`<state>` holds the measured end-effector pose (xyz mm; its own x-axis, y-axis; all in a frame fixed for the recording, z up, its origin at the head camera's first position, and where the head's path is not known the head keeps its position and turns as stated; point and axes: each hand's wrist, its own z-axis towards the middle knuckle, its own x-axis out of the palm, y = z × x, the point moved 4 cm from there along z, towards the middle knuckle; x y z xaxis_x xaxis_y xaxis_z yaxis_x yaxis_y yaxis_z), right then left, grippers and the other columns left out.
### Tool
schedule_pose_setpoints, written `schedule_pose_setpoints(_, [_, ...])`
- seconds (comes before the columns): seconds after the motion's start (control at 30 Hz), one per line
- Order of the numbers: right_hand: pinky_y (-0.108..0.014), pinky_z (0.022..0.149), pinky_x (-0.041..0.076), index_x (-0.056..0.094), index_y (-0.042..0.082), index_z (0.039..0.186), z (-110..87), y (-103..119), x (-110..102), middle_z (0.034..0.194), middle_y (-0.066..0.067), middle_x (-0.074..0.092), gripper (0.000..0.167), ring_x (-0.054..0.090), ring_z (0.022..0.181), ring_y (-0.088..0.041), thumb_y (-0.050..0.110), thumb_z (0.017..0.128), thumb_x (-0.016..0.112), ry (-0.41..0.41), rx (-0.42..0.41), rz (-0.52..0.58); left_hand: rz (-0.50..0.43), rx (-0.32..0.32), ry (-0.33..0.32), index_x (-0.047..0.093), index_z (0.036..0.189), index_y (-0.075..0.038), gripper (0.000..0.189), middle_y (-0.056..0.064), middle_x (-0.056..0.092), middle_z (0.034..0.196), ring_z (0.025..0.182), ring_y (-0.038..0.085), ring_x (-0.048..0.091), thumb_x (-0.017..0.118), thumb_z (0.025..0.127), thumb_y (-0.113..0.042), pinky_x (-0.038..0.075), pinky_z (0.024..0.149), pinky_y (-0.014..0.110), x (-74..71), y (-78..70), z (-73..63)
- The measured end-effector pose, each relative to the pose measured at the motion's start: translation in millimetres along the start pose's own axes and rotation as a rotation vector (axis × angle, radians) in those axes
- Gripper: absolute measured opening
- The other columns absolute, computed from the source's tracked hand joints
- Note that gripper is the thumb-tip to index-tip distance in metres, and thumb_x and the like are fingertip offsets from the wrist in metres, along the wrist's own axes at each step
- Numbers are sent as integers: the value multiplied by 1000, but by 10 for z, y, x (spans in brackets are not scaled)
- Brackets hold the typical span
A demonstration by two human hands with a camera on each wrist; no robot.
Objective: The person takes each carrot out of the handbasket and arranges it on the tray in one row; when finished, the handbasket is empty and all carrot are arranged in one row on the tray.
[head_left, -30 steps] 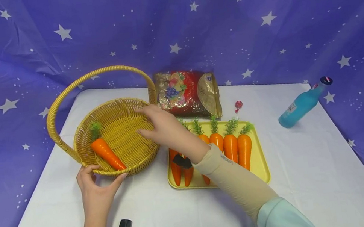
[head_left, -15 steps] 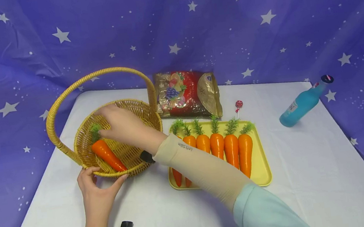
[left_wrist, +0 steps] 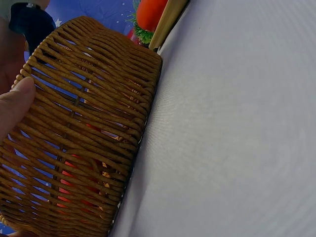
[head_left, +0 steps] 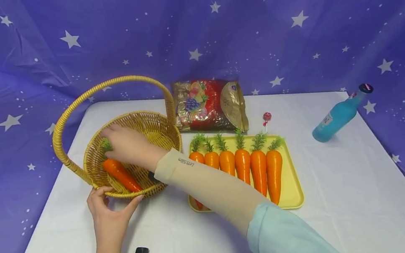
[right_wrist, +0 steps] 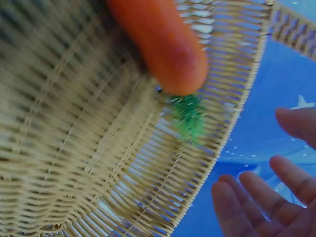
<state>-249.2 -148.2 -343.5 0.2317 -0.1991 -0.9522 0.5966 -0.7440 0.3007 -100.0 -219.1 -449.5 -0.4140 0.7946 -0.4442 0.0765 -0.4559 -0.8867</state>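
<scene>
A yellow wicker basket (head_left: 157,128) with a tall arched handle stands at the left. An orange toy carrot (head_left: 120,176) with a green leafy top lies inside, along the basket's left side. My left hand (head_left: 109,216) holds the near rim; its thumb (left_wrist: 19,101) presses the weave in the left wrist view. Over the basket, my right hand (head_left: 127,146) overlaps the carrot's leafy end in the head view. The right wrist view shows its fingers (right_wrist: 254,197) spread and apart from the carrot (right_wrist: 170,54), holding nothing.
Several toy carrots (head_left: 243,163) lie side by side on a yellow tray (head_left: 294,193) right of the basket, partly behind the right sleeve. Behind the tray are a red and gold bag (head_left: 209,104) and a lollipop (head_left: 267,117). A blue bottle (head_left: 338,118) is farther right.
My right hand has moved left from the basket's right side to above the carrot's leafy top. The left hand keeps its hold on the rim, and the carrot lies where it was.
</scene>
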Motion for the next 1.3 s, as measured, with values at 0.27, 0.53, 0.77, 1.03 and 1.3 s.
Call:
schedule_pose_setpoints(0.27, [-20,99,41,41,27,146,160,23,171,142,8,44,61,46,122,-7,42,91,65,107,19,-18,-5,-12,0,35,122,-6,78,12,17,147,137,23,21,90,67,-17,28,113,45,-13,1,-5])
schedule_pose_setpoints(0.53, [-18,93,43,51,24,138,196,-36,331,125,9,55,55,50,113,-4,43,89,67,141,-4,70,6,6,-5,36,122,-5,79,13,19,145,135,24,23,90,66,-15,29,112,47,-8,2,-7])
schedule_pose_setpoints(0.77, [-16,90,43,51,22,137,194,-27,400,124,9,57,54,52,108,-3,41,89,67,168,-36,110,-6,9,-10,36,121,-4,78,14,20,145,135,24,24,90,66,-15,29,111,47,-8,4,-5])
schedule_pose_setpoints(1.03, [-13,79,42,55,20,134,224,-82,545,116,10,59,52,52,94,-4,41,89,68,195,-31,113,-9,30,-10,37,119,-4,77,14,21,144,134,24,25,91,65,-16,31,109,48,11,10,-8])
schedule_pose_setpoints(1.3, [-14,76,43,55,20,132,235,-50,572,107,10,60,52,53,91,-5,41,87,70,225,-32,110,3,49,-20,36,119,-4,78,15,22,143,131,24,27,91,65,-15,32,108,48,-14,-7,-7])
